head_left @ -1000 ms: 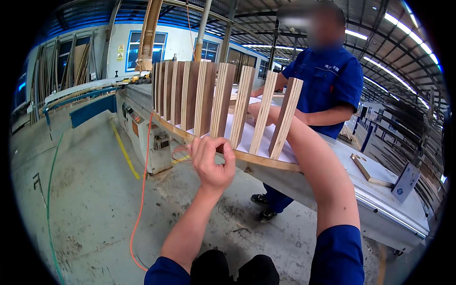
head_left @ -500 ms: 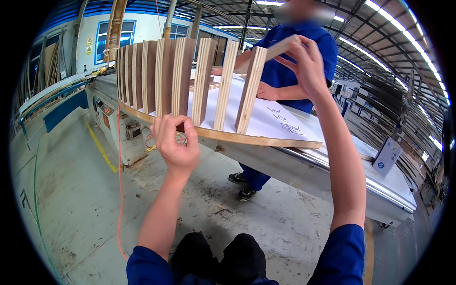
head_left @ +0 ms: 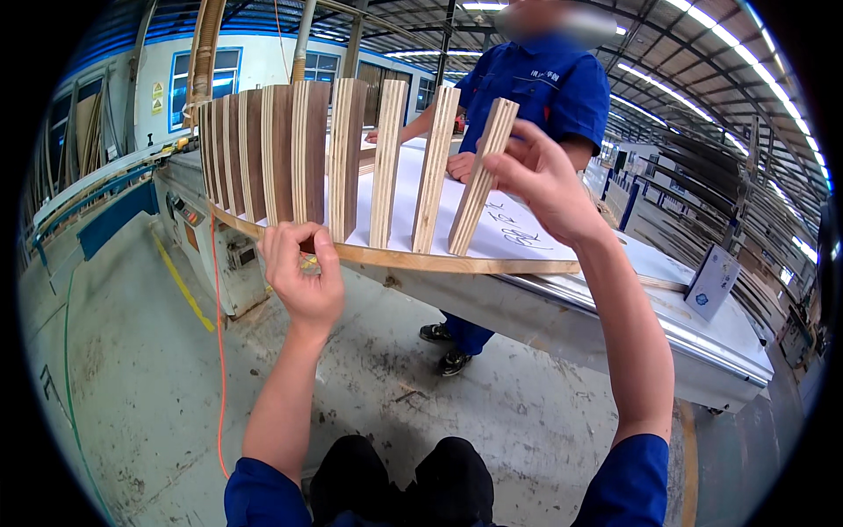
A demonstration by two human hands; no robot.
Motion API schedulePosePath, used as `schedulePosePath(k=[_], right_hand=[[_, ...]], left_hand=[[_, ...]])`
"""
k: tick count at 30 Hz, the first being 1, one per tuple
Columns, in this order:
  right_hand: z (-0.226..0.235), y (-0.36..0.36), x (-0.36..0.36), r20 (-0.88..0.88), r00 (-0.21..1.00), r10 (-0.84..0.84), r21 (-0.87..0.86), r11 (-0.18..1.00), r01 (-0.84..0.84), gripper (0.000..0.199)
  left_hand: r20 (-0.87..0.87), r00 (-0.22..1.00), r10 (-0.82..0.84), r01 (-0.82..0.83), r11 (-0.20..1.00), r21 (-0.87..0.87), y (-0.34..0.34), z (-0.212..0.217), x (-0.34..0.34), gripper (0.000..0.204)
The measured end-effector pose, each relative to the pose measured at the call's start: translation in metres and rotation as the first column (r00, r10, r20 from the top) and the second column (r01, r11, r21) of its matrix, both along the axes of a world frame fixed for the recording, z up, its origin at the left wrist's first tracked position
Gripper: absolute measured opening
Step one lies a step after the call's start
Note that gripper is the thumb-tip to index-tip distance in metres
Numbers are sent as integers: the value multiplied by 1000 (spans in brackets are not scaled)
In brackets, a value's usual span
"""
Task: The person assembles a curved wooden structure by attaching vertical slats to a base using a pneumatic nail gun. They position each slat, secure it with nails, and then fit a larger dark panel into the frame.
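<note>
Plywood slat (head_left: 479, 180) in right hand (head_left: 540, 180)

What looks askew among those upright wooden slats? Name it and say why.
The end slat, nearest the right hand, leans away from the row, its top tilted right, while the other slats stand closer to upright on the curved board. The left hand grips that board's edge.

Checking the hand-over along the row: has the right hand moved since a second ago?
Yes. The right hand has risen from behind the upright slats to grip the top of the end slat, nearest the co-worker.
</note>
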State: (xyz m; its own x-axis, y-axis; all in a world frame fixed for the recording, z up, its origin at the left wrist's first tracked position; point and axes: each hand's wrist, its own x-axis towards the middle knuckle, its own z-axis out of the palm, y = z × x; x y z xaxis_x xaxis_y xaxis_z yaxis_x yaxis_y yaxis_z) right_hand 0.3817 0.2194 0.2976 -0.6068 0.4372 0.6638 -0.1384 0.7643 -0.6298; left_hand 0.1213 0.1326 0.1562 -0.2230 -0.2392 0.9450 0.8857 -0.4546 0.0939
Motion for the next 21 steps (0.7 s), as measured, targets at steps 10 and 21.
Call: schedulePosePath(k=[10, 21], right_hand=[[-28, 3, -2, 355, 923, 147, -105, 988, -117, 51], [-36, 0, -14, 291, 946, 141, -98, 988, -117, 42]], left_hand=[[-17, 1000, 14, -14, 999, -36, -9, 0, -1, 4], [28, 1000, 6, -3, 995, -100, -10, -1, 4, 4]])
